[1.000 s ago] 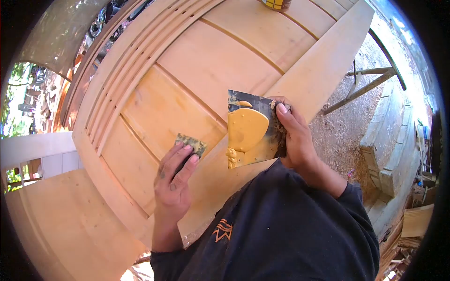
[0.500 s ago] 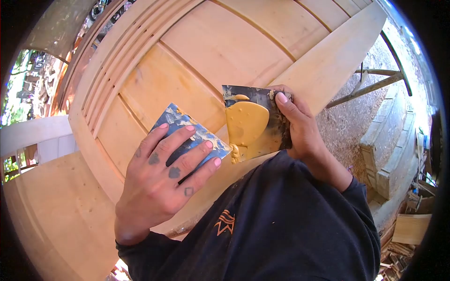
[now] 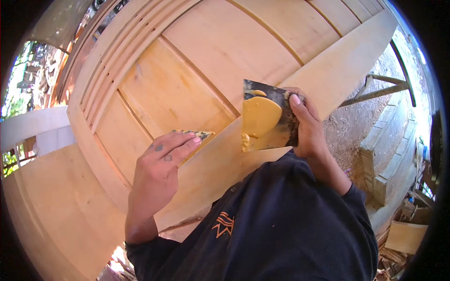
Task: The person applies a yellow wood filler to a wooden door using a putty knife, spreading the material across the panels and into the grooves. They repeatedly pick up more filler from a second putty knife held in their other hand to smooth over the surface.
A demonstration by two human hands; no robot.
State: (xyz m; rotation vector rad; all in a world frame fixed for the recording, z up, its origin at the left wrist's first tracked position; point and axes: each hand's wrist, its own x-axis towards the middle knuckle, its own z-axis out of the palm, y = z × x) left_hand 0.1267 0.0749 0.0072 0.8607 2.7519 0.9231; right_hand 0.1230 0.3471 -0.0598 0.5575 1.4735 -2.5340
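Note:
My right hand (image 3: 307,126) grips a square metal plate (image 3: 272,117) by its right edge; a thick blob of yellow-brown wood filler (image 3: 258,117) lies on it. My left hand (image 3: 159,168) holds a thin metal scraper (image 3: 197,134), seen almost edge-on, its tip smeared with filler. The scraper hovers just left of the plate, over the panelled wooden door (image 3: 187,84) lying flat in front of me.
A long pale board (image 3: 342,65) runs diagonally along the door's right side. Beyond it lie sawdust-covered ground (image 3: 356,122), a metal trestle leg (image 3: 379,91) and stacked concrete blocks (image 3: 389,159). Another wooden panel (image 3: 51,206) sits lower left.
My left hand turned the scraper from flat and facing me to nearly edge-on, and drew it slightly lower left, away from the plate. The plate shifted a little right.

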